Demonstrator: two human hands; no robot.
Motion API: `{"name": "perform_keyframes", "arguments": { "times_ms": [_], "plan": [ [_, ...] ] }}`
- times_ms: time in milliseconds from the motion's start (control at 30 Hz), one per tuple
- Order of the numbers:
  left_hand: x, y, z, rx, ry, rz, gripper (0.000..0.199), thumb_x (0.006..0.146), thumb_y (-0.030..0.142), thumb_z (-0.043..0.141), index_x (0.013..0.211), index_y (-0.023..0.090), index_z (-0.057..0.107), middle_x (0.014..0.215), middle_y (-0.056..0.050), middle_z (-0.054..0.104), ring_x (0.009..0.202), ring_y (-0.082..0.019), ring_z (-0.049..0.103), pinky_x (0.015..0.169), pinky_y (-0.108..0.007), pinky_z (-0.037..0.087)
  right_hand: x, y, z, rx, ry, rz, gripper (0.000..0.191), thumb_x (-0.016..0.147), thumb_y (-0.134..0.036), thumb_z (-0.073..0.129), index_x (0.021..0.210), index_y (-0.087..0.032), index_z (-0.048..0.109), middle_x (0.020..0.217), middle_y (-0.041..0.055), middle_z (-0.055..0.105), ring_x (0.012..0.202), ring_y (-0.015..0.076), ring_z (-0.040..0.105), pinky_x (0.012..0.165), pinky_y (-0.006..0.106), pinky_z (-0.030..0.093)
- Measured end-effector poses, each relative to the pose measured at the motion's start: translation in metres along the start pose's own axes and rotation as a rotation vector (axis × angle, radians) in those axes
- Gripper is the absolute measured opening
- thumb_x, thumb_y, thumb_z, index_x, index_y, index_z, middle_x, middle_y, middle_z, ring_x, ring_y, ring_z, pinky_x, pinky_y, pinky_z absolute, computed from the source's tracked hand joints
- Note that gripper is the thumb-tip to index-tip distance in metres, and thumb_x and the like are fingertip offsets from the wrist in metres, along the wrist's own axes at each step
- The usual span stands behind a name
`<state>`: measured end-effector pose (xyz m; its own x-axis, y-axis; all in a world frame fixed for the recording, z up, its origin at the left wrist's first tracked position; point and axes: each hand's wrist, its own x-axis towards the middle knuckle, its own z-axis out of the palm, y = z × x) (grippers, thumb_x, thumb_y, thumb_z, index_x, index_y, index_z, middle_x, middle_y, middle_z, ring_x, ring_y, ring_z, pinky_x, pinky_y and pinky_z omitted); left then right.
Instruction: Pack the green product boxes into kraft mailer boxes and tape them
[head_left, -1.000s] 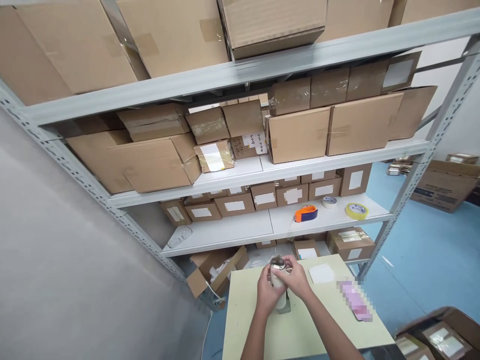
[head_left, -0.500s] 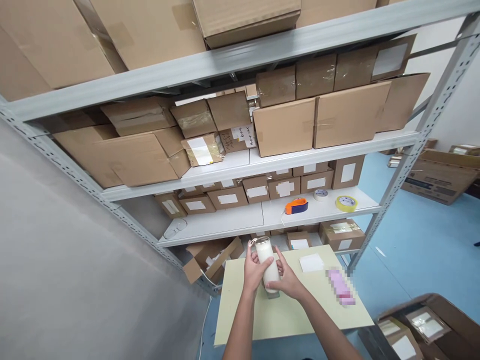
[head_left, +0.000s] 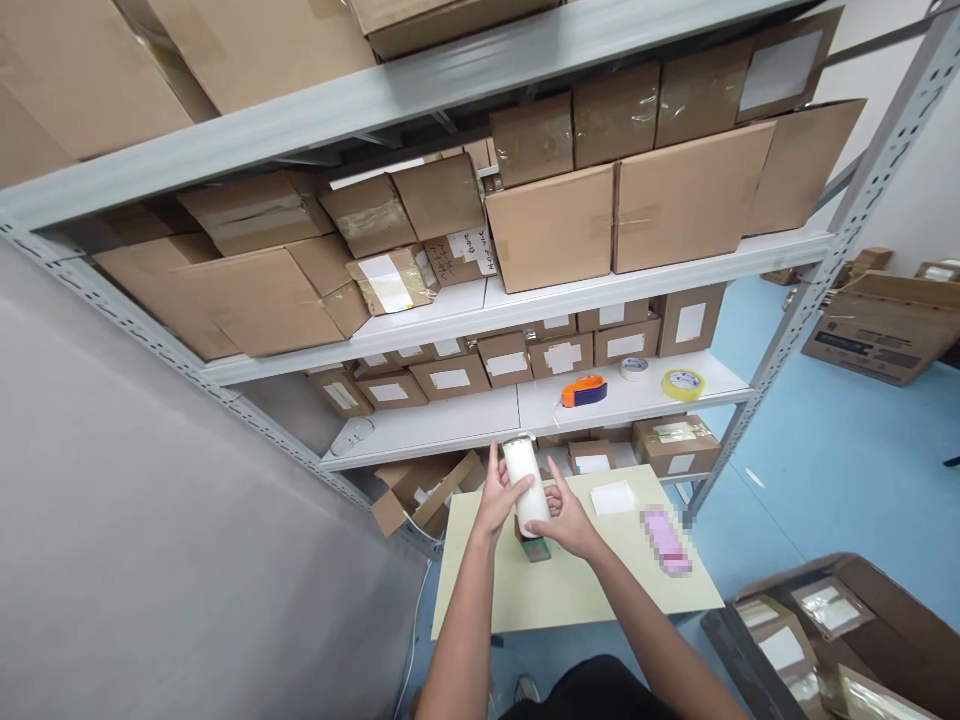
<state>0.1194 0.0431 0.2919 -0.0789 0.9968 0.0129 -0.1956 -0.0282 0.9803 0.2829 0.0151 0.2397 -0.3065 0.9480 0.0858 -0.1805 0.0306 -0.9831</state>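
A white cylindrical bottle (head_left: pixel 527 490) with a metallic-looking rim at its top is held upright, slightly tilted, above the pale yellow table (head_left: pixel 585 600). My left hand (head_left: pixel 495 497) grips it from the left, thumb across its front. On the other side my right hand (head_left: pixel 568 518) holds the lower part, with its thumb near the base and its index finger raised. Below and partly behind the bottle stands a small green and brown box (head_left: pixel 535 549), mostly hidden. A white paper (head_left: pixel 613 498) and a blurred pink item (head_left: pixel 665 541) lie on the table's right side.
Metal shelves (head_left: pixel 420 335) full of cardboard boxes rise behind the table. An orange and blue tape dispenser (head_left: pixel 585 391) and yellow tape roll (head_left: pixel 683 384) sit on a shelf. An open carton (head_left: pixel 424 490) is at the table's left; a large box (head_left: pixel 892 610) of parcels stands lower right.
The camera view has shifted, so shelves and table appear higher. The bottle has turned in my hands, its cord loop no longer showing at the left. More of the green box shows beneath it.
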Motion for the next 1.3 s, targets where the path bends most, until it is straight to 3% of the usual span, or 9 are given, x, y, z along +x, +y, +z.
{"name": "perform_keyframes", "arguments": {
  "times_ms": [67, 167, 333, 433, 733, 867, 1033, 1200, 1300],
  "plan": [
    [0.001, 0.004, 0.002, 0.024, 0.033, 0.012, 0.132, 0.064, 0.032, 0.097, 0.166, 0.033, 0.013, 0.131, -0.011, 0.069, 0.117, -0.024, 0.068, 0.099, -0.036, 0.054, 0.000, -0.003, -0.001, -0.083, 0.046, -0.024, 0.135, 0.065, -0.032, 0.092, 0.167, -0.036, 0.005, 0.109, 0.0029, 0.066, 0.095, 0.0232, 0.067, 0.093, 0.045, 0.055],
    [0.001, 0.009, 0.005, 0.000, 0.049, -0.007, 0.129, 0.067, 0.038, 0.094, 0.167, 0.029, 0.013, 0.121, -0.011, 0.073, 0.108, -0.025, 0.071, 0.094, -0.037, 0.057, -0.001, -0.007, 0.000, -0.065, -0.030, -0.047, 0.130, 0.070, -0.034, 0.089, 0.167, -0.037, 0.002, 0.119, 0.0051, 0.064, 0.103, 0.0239, 0.067, 0.097, 0.045, 0.054],
    [0.002, 0.013, 0.006, -0.004, 0.064, -0.012, 0.125, 0.064, 0.035, 0.097, 0.165, 0.031, 0.022, 0.139, -0.013, 0.066, 0.118, -0.025, 0.067, 0.099, -0.035, 0.055, -0.002, -0.010, 0.001, -0.108, 0.021, -0.030, 0.133, 0.068, -0.035, 0.091, 0.166, -0.039, 0.002, 0.119, 0.0043, 0.064, 0.099, 0.0238, 0.068, 0.094, 0.046, 0.056],
    [0.003, 0.014, 0.005, -0.005, 0.110, -0.033, 0.124, 0.062, 0.036, 0.098, 0.164, 0.028, 0.026, 0.132, -0.013, 0.070, 0.114, -0.026, 0.069, 0.098, -0.037, 0.056, 0.000, -0.007, 0.001, -0.061, -0.038, -0.042, 0.133, 0.069, -0.033, 0.090, 0.167, -0.037, -0.001, 0.124, 0.0059, 0.064, 0.106, 0.0247, 0.067, 0.097, 0.046, 0.055],
    [0.003, 0.006, -0.003, 0.001, 0.030, -0.063, 0.123, 0.069, 0.035, 0.094, 0.166, 0.030, 0.018, 0.133, -0.013, 0.069, 0.116, -0.025, 0.068, 0.105, -0.041, 0.053, 0.004, 0.005, 0.001, 0.007, -0.081, 0.003, 0.130, 0.071, -0.031, 0.088, 0.166, -0.037, -0.002, 0.122, 0.0060, 0.064, 0.105, 0.0245, 0.069, 0.096, 0.045, 0.056],
    [0.006, 0.006, -0.015, 0.084, -0.051, -0.052, 0.108, 0.072, 0.040, 0.091, 0.162, 0.032, 0.033, 0.148, -0.011, 0.060, 0.128, -0.026, 0.062, 0.107, -0.039, 0.051, 0.009, 0.015, 0.000, 0.056, -0.065, 0.051, 0.128, 0.072, -0.030, 0.086, 0.167, -0.036, 0.001, 0.117, 0.0057, 0.066, 0.100, 0.0237, 0.071, 0.092, 0.045, 0.057],
    [0.019, -0.002, -0.028, 0.167, -0.053, -0.042, 0.066, 0.080, 0.052, 0.082, 0.138, 0.025, 0.066, 0.138, -0.012, 0.067, 0.118, -0.028, 0.067, 0.099, -0.041, 0.056, 0.014, 0.038, 0.003, 0.043, -0.054, 0.101, 0.131, 0.069, -0.028, 0.087, 0.166, -0.037, -0.001, 0.125, 0.0068, 0.065, 0.105, 0.0241, 0.071, 0.099, 0.047, 0.054],
    [0.036, -0.033, -0.047, 0.204, 0.070, 0.013, 0.066, 0.066, 0.038, 0.092, 0.126, 0.019, 0.071, 0.125, -0.013, 0.072, 0.107, -0.024, 0.070, 0.102, -0.042, 0.054, 0.019, 0.082, -0.014, -0.034, -0.177, 0.166, 0.124, 0.064, -0.028, 0.087, 0.165, -0.035, 0.017, 0.147, 0.0109, 0.057, 0.133, 0.0294, 0.058, 0.112, 0.052, 0.044],
    [0.043, -0.054, -0.062, 0.240, 0.160, 0.019, 0.068, 0.064, 0.036, 0.093, 0.126, 0.019, 0.072, 0.124, -0.013, 0.073, 0.106, -0.023, 0.069, 0.104, -0.042, 0.053, 0.021, 0.122, -0.029, -0.186, -0.101, 0.323, 0.111, 0.063, -0.030, 0.086, 0.160, -0.033, 0.034, 0.152, 0.0124, 0.054, 0.140, 0.0336, 0.052, 0.112, 0.055, 0.043]
  ]
}}
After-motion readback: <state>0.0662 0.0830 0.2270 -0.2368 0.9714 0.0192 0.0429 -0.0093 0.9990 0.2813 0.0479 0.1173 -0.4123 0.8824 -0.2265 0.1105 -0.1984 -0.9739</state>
